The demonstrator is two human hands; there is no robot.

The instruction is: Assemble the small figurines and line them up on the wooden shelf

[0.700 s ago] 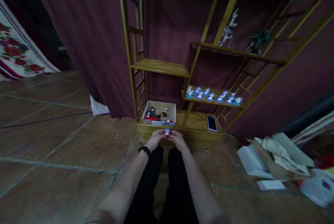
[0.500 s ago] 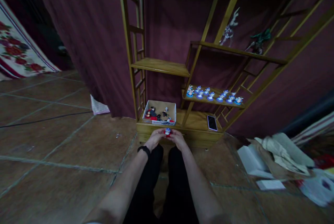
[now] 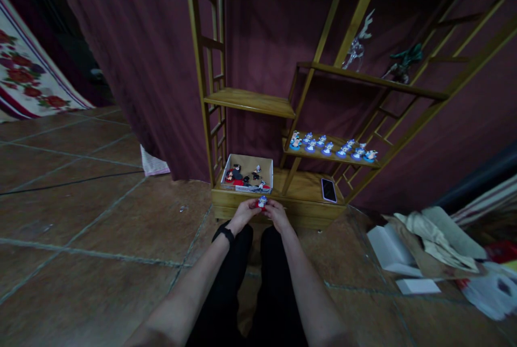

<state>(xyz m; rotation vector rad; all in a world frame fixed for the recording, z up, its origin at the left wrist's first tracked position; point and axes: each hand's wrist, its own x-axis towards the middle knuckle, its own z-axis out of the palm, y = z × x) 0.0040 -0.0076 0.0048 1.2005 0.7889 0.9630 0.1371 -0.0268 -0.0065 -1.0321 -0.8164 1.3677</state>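
Note:
Between my two hands is a small figurine (image 3: 262, 201) with a white and blue top and a red base. My left hand (image 3: 244, 214) grips its left side, and my right hand (image 3: 278, 214) closes on its right side. Just beyond them, an open cardboard box (image 3: 266, 169) holds several small red, black and white figurines. It sits on the low wooden cabinet top (image 3: 301, 188) of a shelf unit. On a shelf to the right, several blue and white figurines (image 3: 327, 147) stand in two rows.
A phone (image 3: 328, 190) lies on the cabinet top at the right. Higher up are a clear statuette (image 3: 357, 48) and a dark green one (image 3: 405, 62). White boxes (image 3: 391, 250), cloth and a plastic bag (image 3: 490, 290) lie on the floor at right. A cable (image 3: 81, 181) crosses the floor at left.
The figurine has shifted slightly up and to the right in my hands, and more of it shows. Both hands still hold it.

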